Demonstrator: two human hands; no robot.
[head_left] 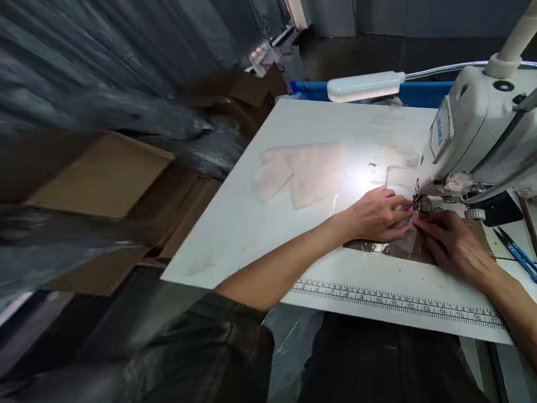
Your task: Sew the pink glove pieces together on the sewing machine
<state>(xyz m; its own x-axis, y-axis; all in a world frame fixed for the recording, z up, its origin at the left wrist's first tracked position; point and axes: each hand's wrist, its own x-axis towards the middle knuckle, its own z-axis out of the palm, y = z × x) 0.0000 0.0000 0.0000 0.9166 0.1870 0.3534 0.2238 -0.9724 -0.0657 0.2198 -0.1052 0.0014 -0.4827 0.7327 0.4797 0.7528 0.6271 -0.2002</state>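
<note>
A: In the head view, where is the pale, thin piece?
B: Around three o'clock from the middle of the view, between the two hands, over a glossy brown panel. The presser foot is at its one o'clock, on the sewing machine.

A: What is the left hand doing?
B: It lies palm down, fingers half bent and slightly spread, tips on the piece just beside the foot. I can't tell whether it grips or only presses.

A: And the right hand?
B: Its fingers are curled, with the tips at the piece's near right edge. Part of the hand is hidden, so I can't tell whether it pinches.

A: What lies around them?
B: Two overlapping pale pink pieces sit at the left hand's ten o'clock, and a white lamp at its twelve. Blue-handled snips rest at the right hand's three o'clock. A printed ruler runs along the near edge of the white table, at the left hand's six.
</note>
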